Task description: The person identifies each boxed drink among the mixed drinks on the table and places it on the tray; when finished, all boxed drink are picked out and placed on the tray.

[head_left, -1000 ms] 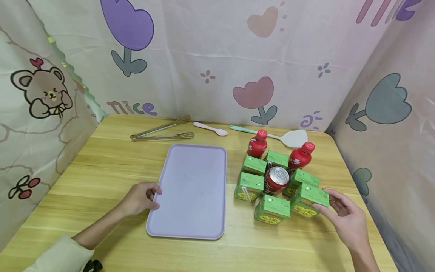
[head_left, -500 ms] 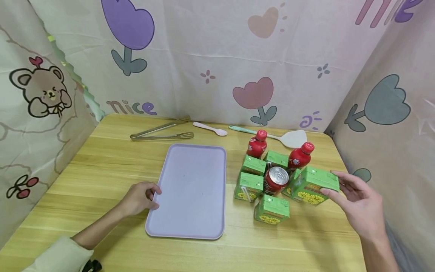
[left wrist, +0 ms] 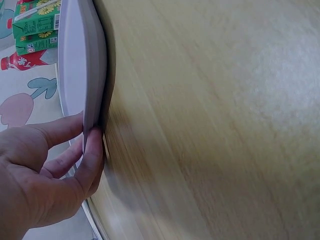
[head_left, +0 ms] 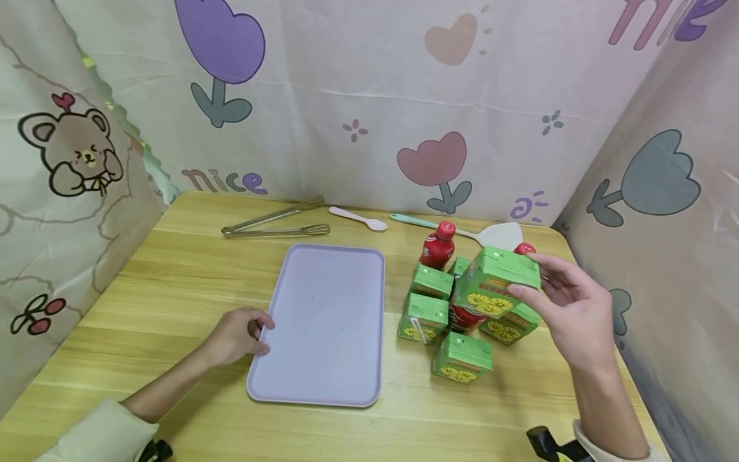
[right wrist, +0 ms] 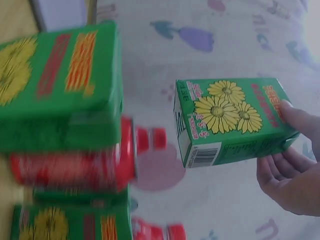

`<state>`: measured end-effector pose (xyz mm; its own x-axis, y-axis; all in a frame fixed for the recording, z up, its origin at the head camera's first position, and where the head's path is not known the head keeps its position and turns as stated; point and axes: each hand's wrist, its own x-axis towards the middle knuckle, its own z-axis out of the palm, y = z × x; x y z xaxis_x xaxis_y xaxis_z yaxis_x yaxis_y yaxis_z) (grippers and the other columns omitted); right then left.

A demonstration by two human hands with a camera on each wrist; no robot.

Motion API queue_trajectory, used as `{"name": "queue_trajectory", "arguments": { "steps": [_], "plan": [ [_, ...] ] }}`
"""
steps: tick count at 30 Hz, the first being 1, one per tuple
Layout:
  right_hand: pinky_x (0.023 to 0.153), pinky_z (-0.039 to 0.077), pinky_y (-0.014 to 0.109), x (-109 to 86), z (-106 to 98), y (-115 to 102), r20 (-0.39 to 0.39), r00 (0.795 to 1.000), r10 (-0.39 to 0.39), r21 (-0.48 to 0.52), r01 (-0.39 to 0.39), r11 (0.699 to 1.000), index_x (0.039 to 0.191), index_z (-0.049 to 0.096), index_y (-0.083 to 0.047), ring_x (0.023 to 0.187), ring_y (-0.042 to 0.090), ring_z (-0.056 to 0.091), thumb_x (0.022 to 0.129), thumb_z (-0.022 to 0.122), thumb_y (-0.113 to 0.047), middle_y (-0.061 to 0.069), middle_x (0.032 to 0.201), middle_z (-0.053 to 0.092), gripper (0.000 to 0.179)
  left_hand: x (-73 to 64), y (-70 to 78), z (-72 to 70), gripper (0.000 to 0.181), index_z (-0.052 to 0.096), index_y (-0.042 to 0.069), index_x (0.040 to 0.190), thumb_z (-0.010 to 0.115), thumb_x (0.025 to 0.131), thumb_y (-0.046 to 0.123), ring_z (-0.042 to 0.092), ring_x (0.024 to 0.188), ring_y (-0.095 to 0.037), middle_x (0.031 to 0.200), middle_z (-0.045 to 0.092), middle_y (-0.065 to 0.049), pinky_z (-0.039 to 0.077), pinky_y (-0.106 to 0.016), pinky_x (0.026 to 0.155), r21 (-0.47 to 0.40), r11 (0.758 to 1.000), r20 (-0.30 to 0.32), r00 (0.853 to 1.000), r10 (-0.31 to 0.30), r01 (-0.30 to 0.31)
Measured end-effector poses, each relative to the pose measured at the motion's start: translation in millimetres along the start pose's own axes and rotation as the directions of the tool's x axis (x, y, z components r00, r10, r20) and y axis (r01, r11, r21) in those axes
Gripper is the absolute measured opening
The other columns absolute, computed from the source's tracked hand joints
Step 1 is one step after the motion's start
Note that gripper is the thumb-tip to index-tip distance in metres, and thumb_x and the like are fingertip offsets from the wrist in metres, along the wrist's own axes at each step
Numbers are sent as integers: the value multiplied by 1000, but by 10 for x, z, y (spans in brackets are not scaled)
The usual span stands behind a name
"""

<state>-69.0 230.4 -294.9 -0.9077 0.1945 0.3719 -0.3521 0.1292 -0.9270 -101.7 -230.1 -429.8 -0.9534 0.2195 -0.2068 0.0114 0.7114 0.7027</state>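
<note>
My left hand (head_left: 233,337) pinches the left rim of a pale purple tray (head_left: 323,321) on the table; in the left wrist view, fingers lie on both sides of the rim (left wrist: 92,75). My right hand (head_left: 577,314) grips a green drink carton (head_left: 498,282) with yellow flowers, thumb on its front. That carton is raised above the group, overlapping a red can (head_left: 464,319) in the head view. In the right wrist view the held carton (right wrist: 230,120) is apart from the others. Several like cartons stand around the can, including a front one (head_left: 462,358) and a right one (head_left: 510,326).
One red bottle (head_left: 437,249) stands behind the cartons; another red bottle (head_left: 525,248) is mostly hidden by the held carton and hand. Metal tongs (head_left: 271,224), a pink spoon (head_left: 364,219) and a white spatula (head_left: 501,235) lie along the back, before a printed cloth (head_left: 346,77).
My right hand has lifted the carton from the right front of the group, first rightward, then up and left over the can. The left hand and tray stay put.
</note>
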Motion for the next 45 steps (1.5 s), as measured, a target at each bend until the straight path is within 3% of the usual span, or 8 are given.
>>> {"name": "queue_trajectory", "arguments": {
  "steps": [8,13,24,32,45],
  "plan": [
    [88,50,17,67,468,-14,80,995,58,-73,-52,996,116,61,2,96,12,65,73,76,5,1,106,66,46,3,14,-7,34,64,1,94,80,64,-1,48,69,-16,75,54,-6,42,-21,54,-5,1000,3,1000,-3,3],
    [93,48,19,87,792,17,141,988,66,-68,-56,996,118,60,1,99,12,64,73,78,0,-2,108,66,48,2,4,-1,34,64,1,94,80,64,-2,49,70,-16,76,54,-6,42,-21,54,-5,1000,2,1000,-3,3],
    [95,49,24,79,1487,101,208,974,94,0,-96,995,117,62,-2,106,18,63,74,78,-4,10,116,64,46,0,17,-6,33,64,1,93,80,65,-2,48,70,-16,76,54,-6,42,-21,54,8,1000,2,1000,9,-9],
    [96,49,30,115,1974,347,228,971,79,54,-93,994,116,61,3,107,27,63,74,78,-2,17,114,63,46,3,22,1,33,64,1,93,80,65,-2,48,71,-16,78,54,-7,42,-21,54,12,1000,1,1000,7,-7],
    [92,51,24,300,2585,755,227,961,155,16,-163,986,115,63,1,108,24,63,72,79,-5,15,115,66,46,21,8,11,33,64,1,92,80,64,-1,48,69,-16,75,54,-6,41,-21,53,26,1000,-5,1000,0,0]
  ]
}}
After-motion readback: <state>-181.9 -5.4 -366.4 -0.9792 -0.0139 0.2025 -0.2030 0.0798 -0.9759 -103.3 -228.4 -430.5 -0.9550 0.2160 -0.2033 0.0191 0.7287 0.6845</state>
